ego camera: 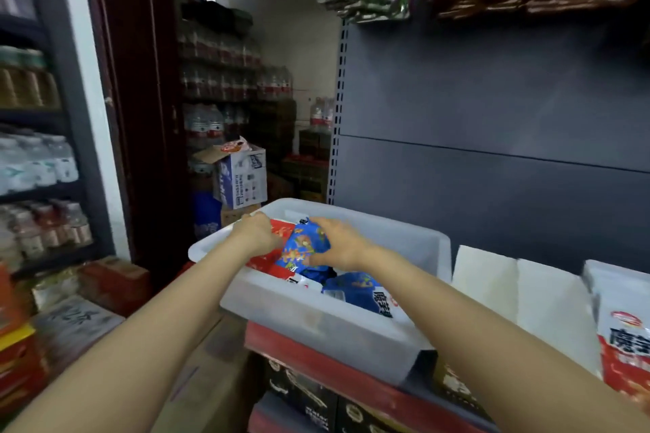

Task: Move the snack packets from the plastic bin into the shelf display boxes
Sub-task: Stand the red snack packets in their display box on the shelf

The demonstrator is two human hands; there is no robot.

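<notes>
Reaching into the translucent plastic bin (351, 327) in front of you, both your arms stretch forward over its near wall. Your right hand (337, 242) curls over a blue snack packet (302, 242), fingers wrapped on its top edge and lifting it clear of the pile. Your left hand (255, 234) rests at the bin's far left corner, fingers bent down onto a red packet (281, 234); whether it pinches or only presses, you cannot tell from here. More blue packets (358, 290) lie lower in the bin.

The white display boxes (520, 295) stand on the shelf just to the right of the bin, one already showing a red-and-white bag (624, 337).

The bin sits on a red-edged ledge (316, 358) and seems to overhang it. Leaning on the rim could likely tip it. The glossy packet may also slip from a top-edge hold.
</notes>
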